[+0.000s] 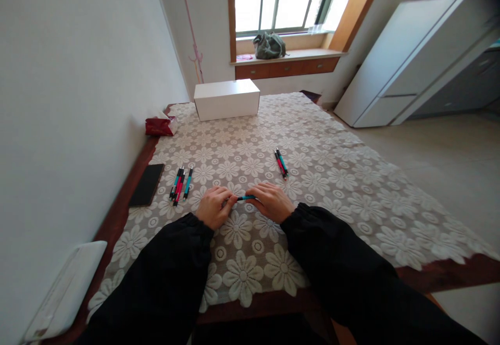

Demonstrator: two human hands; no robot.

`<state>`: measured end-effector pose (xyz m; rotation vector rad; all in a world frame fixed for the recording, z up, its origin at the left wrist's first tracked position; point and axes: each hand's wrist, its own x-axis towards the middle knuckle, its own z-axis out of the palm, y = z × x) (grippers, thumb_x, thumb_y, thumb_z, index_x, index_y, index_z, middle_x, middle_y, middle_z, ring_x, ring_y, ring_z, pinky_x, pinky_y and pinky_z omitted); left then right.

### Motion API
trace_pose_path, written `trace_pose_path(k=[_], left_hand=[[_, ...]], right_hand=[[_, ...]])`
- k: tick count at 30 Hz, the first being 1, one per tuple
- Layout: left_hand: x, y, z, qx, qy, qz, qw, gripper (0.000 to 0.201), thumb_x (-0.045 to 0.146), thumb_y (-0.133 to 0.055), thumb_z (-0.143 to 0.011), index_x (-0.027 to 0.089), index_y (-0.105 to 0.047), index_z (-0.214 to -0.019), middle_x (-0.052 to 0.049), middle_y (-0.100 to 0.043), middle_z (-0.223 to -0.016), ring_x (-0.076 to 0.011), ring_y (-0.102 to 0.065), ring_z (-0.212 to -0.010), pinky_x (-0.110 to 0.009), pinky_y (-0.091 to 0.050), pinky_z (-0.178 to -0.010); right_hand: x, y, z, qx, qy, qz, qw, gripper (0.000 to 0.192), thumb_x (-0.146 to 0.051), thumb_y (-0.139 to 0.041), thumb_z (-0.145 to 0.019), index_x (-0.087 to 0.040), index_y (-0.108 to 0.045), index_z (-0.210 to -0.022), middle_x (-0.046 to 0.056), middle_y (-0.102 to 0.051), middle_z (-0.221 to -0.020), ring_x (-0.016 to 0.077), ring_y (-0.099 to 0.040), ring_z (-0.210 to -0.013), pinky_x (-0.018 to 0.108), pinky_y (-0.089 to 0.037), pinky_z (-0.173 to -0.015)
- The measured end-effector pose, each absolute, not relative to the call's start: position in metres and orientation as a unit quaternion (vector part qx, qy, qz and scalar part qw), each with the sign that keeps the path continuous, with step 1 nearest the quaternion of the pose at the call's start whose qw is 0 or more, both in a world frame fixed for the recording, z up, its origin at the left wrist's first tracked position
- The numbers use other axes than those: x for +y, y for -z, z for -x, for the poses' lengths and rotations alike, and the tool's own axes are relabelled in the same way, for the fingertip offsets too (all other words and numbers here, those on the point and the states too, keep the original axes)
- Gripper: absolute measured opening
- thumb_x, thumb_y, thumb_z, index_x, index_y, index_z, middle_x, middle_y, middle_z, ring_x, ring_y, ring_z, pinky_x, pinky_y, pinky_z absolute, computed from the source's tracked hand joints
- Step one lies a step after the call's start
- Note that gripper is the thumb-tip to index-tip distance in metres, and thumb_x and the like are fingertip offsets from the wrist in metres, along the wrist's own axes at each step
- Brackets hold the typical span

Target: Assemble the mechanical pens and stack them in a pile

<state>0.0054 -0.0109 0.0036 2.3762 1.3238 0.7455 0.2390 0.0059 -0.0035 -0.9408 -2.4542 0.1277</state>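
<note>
Low over the tablecloth, a teal and black pen lies sideways between my two hands. My left hand pinches its left end, and my right hand is closed round its right end. Both ends of the pen are hidden by my fingers. Left of my left hand lies a group of pens, red and teal with black parts, with a single teal pen beside it. Beyond my right hand, a red pen and another teal pen lie side by side.
A flower-patterned lace tablecloth covers the table. A black flat notebook-like object lies at the left edge, and a white case nearer me. Farther back are a red packet and a white box. A wall borders the left side.
</note>
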Motion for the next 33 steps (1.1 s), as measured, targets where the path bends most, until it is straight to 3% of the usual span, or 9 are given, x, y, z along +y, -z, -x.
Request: trace_pose_path(k=[13,19,24,29,33], left_hand=[[-0.012,-0.001,-0.006,0.486,-0.264,-0.822,0.135,0.013,0.029,-0.061,-0.097,0.023,-0.070,-0.089,-0.004,-0.073,-0.099,-0.0262,-0.063,-0.102,-0.042,-0.047,-0.090],[-0.007,0.002,0.001,0.551,-0.296,-0.771,0.120,0.012,0.031,-0.060,-0.097,0.023,-0.068,-0.092,-0.005,-0.072,-0.098,-0.0272,-0.063,-0.101,-0.041,-0.047,-0.089],[-0.007,-0.001,0.001,0.572,-0.304,-0.755,0.100,0.012,0.030,-0.060,-0.096,0.021,-0.067,-0.098,-0.007,-0.072,-0.103,-0.0293,-0.062,-0.105,-0.044,-0.045,-0.092],[-0.006,0.001,0.002,0.578,-0.340,-0.734,0.108,0.027,0.028,-0.062,-0.094,0.020,-0.060,-0.119,-0.007,-0.071,-0.110,-0.0290,-0.061,-0.107,-0.045,-0.045,-0.094],[-0.007,0.002,0.001,0.576,-0.320,-0.743,0.116,0.024,0.027,-0.063,-0.092,0.022,-0.063,-0.115,-0.006,-0.072,-0.106,-0.0290,-0.061,-0.106,-0.045,-0.045,-0.093]], right_hand=[[0.001,-0.002,-0.237,-0.890,-0.086,0.398,0.207,0.017,-0.032,-0.058,-0.103,-0.023,-0.071,-0.097,0.003,-0.074,-0.090,0.0190,-0.065,-0.082,0.032,-0.040,-0.076],[0.008,0.001,-0.244,-0.855,-0.071,0.437,0.270,0.022,-0.025,-0.061,-0.099,-0.019,-0.064,-0.120,0.006,-0.072,-0.103,0.0222,-0.064,-0.093,0.033,-0.044,-0.086],[0.016,-0.001,-0.254,-0.868,-0.037,0.454,0.198,0.012,-0.027,-0.060,-0.100,-0.021,-0.070,-0.103,0.006,-0.072,-0.097,0.0236,-0.062,-0.092,0.034,-0.044,-0.083],[0.021,-0.010,-0.265,-0.807,0.008,0.577,0.126,0.025,-0.036,-0.060,-0.099,-0.020,-0.069,-0.082,0.007,-0.071,-0.088,0.0245,-0.064,-0.087,0.034,-0.042,-0.073],[0.026,-0.014,-0.274,-0.743,0.013,0.664,0.085,0.027,-0.039,-0.060,-0.097,-0.020,-0.069,-0.081,0.008,-0.073,-0.091,0.0239,-0.066,-0.081,0.032,-0.040,-0.065]])
